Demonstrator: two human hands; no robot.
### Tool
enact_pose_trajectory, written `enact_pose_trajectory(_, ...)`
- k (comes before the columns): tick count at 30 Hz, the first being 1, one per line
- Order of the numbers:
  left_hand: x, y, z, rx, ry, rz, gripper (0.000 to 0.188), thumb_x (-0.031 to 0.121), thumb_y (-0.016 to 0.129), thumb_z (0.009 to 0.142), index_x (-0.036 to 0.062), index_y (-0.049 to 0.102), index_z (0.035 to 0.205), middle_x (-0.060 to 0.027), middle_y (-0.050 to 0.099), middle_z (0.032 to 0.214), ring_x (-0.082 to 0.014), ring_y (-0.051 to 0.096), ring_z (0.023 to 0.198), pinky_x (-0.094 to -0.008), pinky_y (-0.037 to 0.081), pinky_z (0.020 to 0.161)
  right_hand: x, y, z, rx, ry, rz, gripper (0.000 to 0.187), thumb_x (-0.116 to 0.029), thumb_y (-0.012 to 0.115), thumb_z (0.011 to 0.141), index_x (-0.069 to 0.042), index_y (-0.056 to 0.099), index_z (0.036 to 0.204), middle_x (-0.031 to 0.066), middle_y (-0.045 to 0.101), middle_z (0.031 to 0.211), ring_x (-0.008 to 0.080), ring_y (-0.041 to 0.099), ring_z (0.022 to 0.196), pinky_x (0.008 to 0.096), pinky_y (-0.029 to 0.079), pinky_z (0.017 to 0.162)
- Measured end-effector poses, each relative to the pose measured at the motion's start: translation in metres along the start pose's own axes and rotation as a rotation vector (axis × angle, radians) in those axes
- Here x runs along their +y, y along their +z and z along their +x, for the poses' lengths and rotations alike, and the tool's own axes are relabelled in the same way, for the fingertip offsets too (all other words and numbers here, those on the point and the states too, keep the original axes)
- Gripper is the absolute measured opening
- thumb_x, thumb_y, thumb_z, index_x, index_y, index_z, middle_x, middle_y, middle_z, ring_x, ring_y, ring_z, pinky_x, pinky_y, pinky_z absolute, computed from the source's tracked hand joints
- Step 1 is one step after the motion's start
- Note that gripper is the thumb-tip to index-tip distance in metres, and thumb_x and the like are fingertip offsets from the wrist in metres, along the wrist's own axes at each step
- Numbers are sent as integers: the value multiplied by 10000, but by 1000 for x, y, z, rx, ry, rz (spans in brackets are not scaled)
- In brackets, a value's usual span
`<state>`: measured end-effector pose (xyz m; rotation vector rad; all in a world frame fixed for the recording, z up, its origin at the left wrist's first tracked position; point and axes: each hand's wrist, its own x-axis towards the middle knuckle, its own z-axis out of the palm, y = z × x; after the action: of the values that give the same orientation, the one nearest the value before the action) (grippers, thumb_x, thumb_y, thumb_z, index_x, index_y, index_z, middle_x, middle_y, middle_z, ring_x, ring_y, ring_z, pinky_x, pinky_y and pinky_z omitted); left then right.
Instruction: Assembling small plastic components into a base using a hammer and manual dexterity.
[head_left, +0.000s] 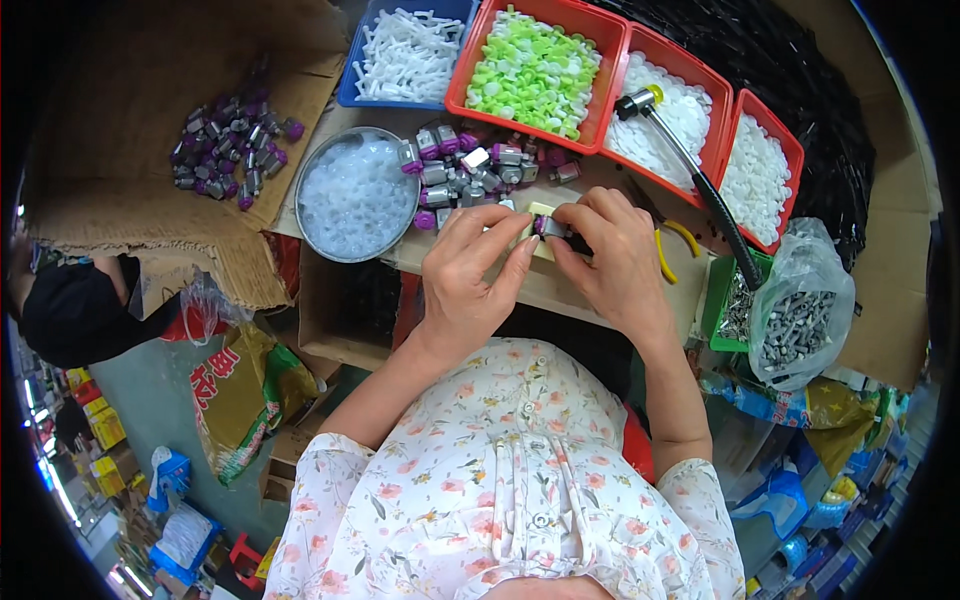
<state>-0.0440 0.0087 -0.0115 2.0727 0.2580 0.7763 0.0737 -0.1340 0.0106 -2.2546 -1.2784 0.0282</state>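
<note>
Over a small cream block at the table's near edge, both my hands meet. My right hand pinches a small silver part with a purple end between thumb and fingers, against the block. My left hand has its thumb and index finger drawn together beside the same part; what lies between those fingertips is too small to make out. Just beyond my hands is a heap of similar silver-and-purple parts. To its left, a round metal bowl holds translucent pieces.
Behind stand a blue bin of white pieces and red bins, one with green pieces. A black-handled hammer leans across them. Pliers, a green box and a plastic bag of metal pieces lie right; a cardboard box left.
</note>
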Motion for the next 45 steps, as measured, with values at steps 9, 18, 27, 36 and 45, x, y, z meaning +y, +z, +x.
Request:
enact_pose_trajectory(9,-9,17,0,-76,246,173,249,-15,759,779,-12,719,1025,-134,675,1036,-311,649,961,-369,517,797,5,-1,-4,-23,19,11,254,-117,759,750,-50,680,982,68,594,913,265,593,900,405,414,732)
enact_pose_trajectory(18,-35,9,-1,-184,505,288,319,37,762,789,-24,711,1098,-121,676,1153,-318,625,1048,-422,485,816,1,4,6,-32,-90,-72,149,-125,735,745,-53,640,834,83,564,846,273,580,859,422,429,721)
enact_pose_trajectory(27,-38,13,-10,-217,418,215,393,33,761,792,-14,689,1176,-152,646,1249,-341,603,1112,-430,491,883,-1,-2,8,-53,-104,-120,145,-130,727,745,-52,616,797,88,566,848,273,586,845,416,434,721)
enact_pose_trajectory(36,-40,17,-9,-234,459,259,429,44,769,783,-15,673,1196,-178,623,1276,-345,605,1114,-433,486,887,14,-4,5,-124,-76,-3,166,-153,734,795,-47,667,905,88,597,880,284,598,869,417,438,700)
enact_pose_trajectory(45,-18,2,-1,-301,407,372,405,118,789,783,-6,675,1151,-168,625,1223,-329,591,985,-436,472,830,17,-36,-54,228,77,63,160,-103,763,810,-45,702,946,93,653,892,273,646,800,369,491,721)
